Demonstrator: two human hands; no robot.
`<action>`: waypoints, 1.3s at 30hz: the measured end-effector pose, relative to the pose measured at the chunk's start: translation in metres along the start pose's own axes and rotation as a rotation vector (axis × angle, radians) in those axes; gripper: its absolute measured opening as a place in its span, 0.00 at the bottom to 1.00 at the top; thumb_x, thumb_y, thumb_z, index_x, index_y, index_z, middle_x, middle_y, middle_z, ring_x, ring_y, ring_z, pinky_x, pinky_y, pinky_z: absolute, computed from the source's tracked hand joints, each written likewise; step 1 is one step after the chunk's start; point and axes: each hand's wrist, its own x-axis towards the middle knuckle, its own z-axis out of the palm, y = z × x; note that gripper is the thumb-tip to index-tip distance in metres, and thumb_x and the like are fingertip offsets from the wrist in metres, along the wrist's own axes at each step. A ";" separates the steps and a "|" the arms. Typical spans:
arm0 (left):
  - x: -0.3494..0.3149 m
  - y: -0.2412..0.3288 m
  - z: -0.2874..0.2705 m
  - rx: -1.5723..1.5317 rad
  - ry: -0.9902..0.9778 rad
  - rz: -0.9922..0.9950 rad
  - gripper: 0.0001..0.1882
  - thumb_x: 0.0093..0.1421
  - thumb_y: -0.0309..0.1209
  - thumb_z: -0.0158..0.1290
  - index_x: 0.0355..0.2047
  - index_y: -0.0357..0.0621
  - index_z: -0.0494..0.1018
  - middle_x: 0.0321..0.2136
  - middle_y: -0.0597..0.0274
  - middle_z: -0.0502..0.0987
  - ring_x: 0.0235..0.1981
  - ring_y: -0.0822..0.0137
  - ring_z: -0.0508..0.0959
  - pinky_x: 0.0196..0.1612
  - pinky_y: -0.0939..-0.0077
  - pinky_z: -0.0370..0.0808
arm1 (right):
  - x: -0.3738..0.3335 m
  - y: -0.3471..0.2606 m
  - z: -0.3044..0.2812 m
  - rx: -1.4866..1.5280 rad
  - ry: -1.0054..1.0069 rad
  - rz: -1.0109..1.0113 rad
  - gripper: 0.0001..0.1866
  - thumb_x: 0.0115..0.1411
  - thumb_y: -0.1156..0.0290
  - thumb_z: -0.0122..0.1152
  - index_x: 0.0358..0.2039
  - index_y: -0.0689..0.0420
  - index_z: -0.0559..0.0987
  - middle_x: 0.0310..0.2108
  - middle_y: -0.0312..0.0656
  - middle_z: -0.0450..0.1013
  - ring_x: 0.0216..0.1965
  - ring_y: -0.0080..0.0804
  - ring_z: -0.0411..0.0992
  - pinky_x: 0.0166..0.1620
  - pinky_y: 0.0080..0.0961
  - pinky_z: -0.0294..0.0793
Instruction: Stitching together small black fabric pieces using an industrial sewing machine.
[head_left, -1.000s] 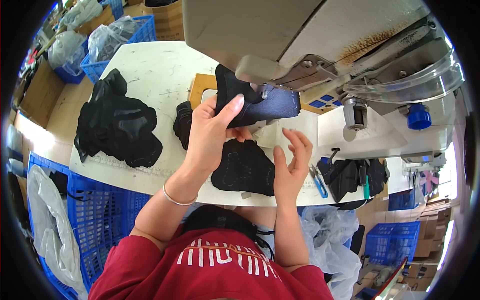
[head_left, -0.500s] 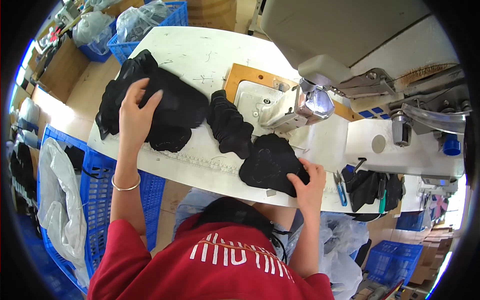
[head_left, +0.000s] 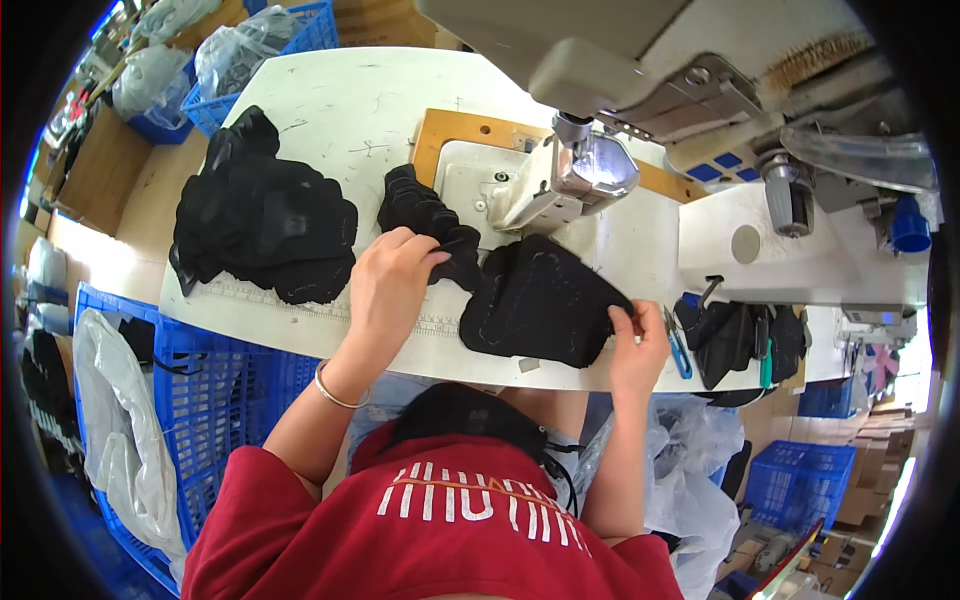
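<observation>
My right hand [head_left: 640, 345] pinches the right edge of a flat black fabric piece [head_left: 545, 300], which lies at the front of the white sewing table [head_left: 330, 110]. My left hand [head_left: 392, 278] has its fingers bent and drawn together at the left edge of a gathered stack of black fabric [head_left: 425, 208]; the tips touch it, and part of the grip is hidden. The stack lies left of the flat piece and beside the sewing machine's lit head [head_left: 570, 180]. Further left rests a larger pile of black fabric pieces [head_left: 265, 215].
Blue-handled snips [head_left: 680, 355] and more black fabric [head_left: 725, 345] lie at the table's right. A blue crate [head_left: 225, 400] with a plastic bag stands at my left. Clear plastic bags [head_left: 690, 490] hang below the table at my right. The machine's arm overhangs the far side.
My left hand has moved right from the large pile to the gathered stack. My right hand has lifted the flat piece's edge slightly and shifted it. The whole view has shifted a little.
</observation>
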 end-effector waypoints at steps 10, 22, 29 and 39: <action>0.003 0.052 -0.024 -0.936 -0.142 -0.357 0.04 0.54 0.20 0.59 0.30 0.33 0.76 0.25 0.69 0.76 0.31 0.80 0.74 0.34 0.85 0.71 | -0.003 -0.043 -0.009 0.453 -0.105 0.219 0.05 0.59 0.77 0.58 0.36 0.63 0.75 0.20 0.35 0.69 0.15 0.15 0.65 0.18 0.13 0.67; -0.002 0.070 -0.006 -1.133 -0.236 -0.432 0.04 0.56 0.21 0.58 0.28 0.36 0.73 0.23 0.73 0.73 0.24 0.86 0.68 0.26 0.91 0.65 | -0.025 -0.056 0.016 0.913 -0.338 0.516 0.08 0.56 0.75 0.61 0.36 0.63 0.77 0.25 0.39 0.75 0.20 0.23 0.72 0.21 0.18 0.67; -0.003 0.070 -0.011 -1.022 -0.257 -0.407 0.05 0.55 0.21 0.59 0.27 0.37 0.73 0.22 0.74 0.72 0.23 0.87 0.66 0.24 0.91 0.62 | -0.023 -0.063 0.012 0.788 -0.313 0.462 0.06 0.56 0.75 0.62 0.33 0.63 0.78 0.22 0.38 0.74 0.19 0.21 0.71 0.22 0.17 0.67; -0.002 0.076 -0.013 -0.911 -0.191 -0.378 0.06 0.54 0.22 0.60 0.25 0.36 0.72 0.16 0.76 0.69 0.19 0.88 0.62 0.19 0.90 0.56 | -0.022 -0.071 0.011 0.744 -0.267 0.484 0.08 0.56 0.72 0.64 0.32 0.63 0.78 0.22 0.37 0.74 0.19 0.19 0.70 0.22 0.16 0.67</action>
